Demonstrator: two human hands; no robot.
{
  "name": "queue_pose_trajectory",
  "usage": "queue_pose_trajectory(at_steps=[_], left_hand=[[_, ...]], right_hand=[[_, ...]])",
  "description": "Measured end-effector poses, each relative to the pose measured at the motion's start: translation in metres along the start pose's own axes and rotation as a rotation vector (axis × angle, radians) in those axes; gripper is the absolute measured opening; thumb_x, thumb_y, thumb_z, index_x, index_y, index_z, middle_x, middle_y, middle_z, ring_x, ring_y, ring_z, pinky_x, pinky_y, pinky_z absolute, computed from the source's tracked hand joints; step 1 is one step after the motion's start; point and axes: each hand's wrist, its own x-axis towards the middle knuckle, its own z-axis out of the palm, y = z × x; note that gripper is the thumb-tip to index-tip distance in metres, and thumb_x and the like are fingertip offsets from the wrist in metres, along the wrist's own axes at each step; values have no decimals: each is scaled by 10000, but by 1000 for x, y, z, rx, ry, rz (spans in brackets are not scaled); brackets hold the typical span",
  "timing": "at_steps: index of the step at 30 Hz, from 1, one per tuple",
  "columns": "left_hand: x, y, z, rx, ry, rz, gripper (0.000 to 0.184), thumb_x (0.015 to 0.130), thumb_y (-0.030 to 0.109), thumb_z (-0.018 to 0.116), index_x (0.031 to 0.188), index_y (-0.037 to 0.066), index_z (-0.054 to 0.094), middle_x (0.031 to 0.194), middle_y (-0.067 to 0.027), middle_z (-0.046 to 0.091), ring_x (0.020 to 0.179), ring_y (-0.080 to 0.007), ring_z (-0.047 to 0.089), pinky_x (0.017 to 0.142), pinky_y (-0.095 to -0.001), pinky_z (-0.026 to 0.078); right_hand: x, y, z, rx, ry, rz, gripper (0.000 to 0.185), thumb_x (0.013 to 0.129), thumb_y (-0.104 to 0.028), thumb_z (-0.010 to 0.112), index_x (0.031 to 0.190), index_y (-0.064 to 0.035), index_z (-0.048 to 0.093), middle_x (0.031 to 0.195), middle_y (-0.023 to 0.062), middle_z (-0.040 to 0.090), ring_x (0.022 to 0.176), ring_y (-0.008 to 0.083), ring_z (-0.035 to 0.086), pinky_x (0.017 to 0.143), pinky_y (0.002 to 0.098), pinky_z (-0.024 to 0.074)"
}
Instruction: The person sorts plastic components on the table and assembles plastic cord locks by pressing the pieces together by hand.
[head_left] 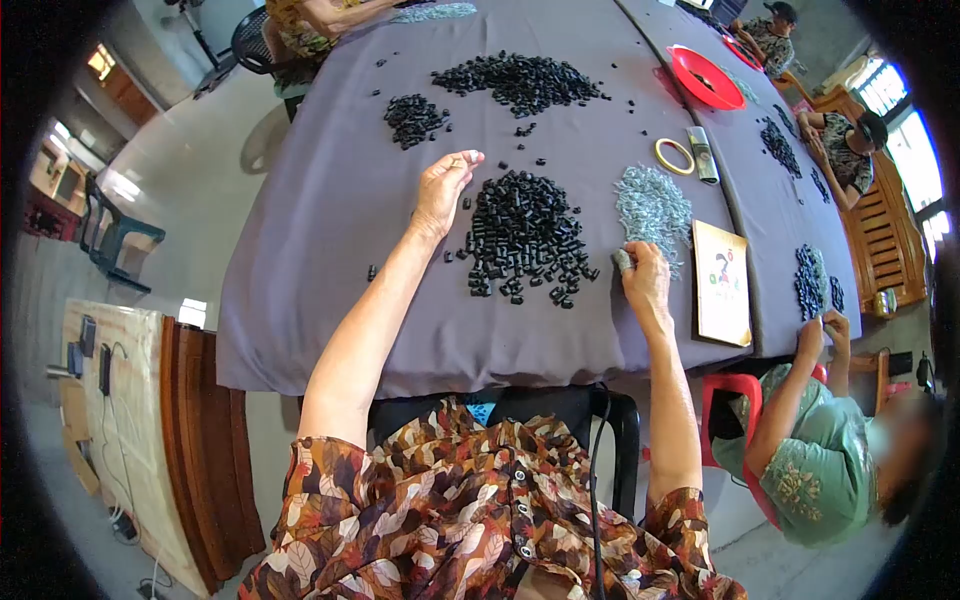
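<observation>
A heap of small black cylindrical pieces (525, 235) lies on the grey cloth between my hands. My left hand (446, 192) is raised at the heap's upper left, its thumb and fingers pinched together. Whatever they may hold is too small to make out. At the near edge of a pile of small silvery-grey pieces (652, 205), my right hand (646, 278) is closed with its fingertips together. A grey patch shows at its thumb tip, and I cannot tell what is in the pinch. Right of that hand lies a booklet (721, 285) with a drawn figure on its cover.
Farther up the cloth-covered table (300, 270) are a wide black heap (520, 82) and a smaller one (414, 121). A tape roll (674, 156), a small packet (702, 155) and a red tray (706, 78) lie to the right. Several people sit around, one in green (815, 460) close by.
</observation>
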Motion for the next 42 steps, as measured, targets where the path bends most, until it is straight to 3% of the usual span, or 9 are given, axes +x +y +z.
queue_pose_trajectory(at_steps=[7,10,14,22,25,31,33,36,42], left_hand=[[-67,28,8,313,124,86,231,908,94,481,1084,12,606,1060,-38,628,989,-86,525,884,-243,393],[-101,16,18,394,142,144,280,909,96,480,1158,-5,555,1057,-10,601,969,-66,511,860,-224,397],[-115,-14,19,622,171,299,331,856,71,485,1172,-28,489,1267,-171,484,1169,-277,476,993,-345,369],[-94,-17,44,725,103,347,409,868,180,518,1234,8,456,1331,-192,415,1274,-350,344,1057,-406,279],[-63,-7,43,1037,-6,530,452,878,246,512,1265,23,443,1358,-183,394,1294,-349,316,1070,-419,243],[-43,-4,55,1351,-389,452,683,865,545,467,1306,25,429,1368,-164,398,1333,-344,260,1080,-510,171],[-53,-9,55,1402,-388,544,717,852,586,446,1292,20,442,1365,-166,397,1334,-337,261,1080,-523,163],[-70,-9,54,1389,-422,610,727,838,580,475,1277,1,451,1357,-159,405,1325,-332,278,1080,-512,185],[-97,-10,63,1351,-491,695,586,813,391,596,1224,-8,470,1308,-170,436,1295,-334,318,1057,-504,250]], right_hand=[[7,-1,1,-81,-34,-8,145,793,-133,627,902,-48,584,884,158,581,849,351,569,743,442,445],[0,-9,5,-133,8,-97,129,793,-45,551,922,-37,549,914,164,562,849,367,566,719,458,451],[-7,-24,7,-210,-11,-130,168,788,11,494,948,-20,536,945,173,532,847,384,562,707,461,462],[-4,-17,8,-168,-41,-133,176,771,34,493,940,-13,503,962,179,506,851,382,549,704,460,464],[-10,-19,13,-167,22,-154,171,765,41,490,926,-17,485,944,172,500,857,372,546,706,456,462],[-19,-20,18,-126,139,-111,210,747,63,493,934,-28,464,917,158,506,870,358,544,706,439,452],[-20,-19,20,-79,189,-119,218,750,65,485,946,-29,468,914,153,518,872,354,545,702,436,450],[-20,-19,20,-81,193,-118,234,756,69,472,965,-36,477,912,143,534,870,350,548,698,435,447],[-21,-21,15,2,201,-134,231,761,60,480,969,-39,497,929,141,540,875,355,548,702,435,445]])
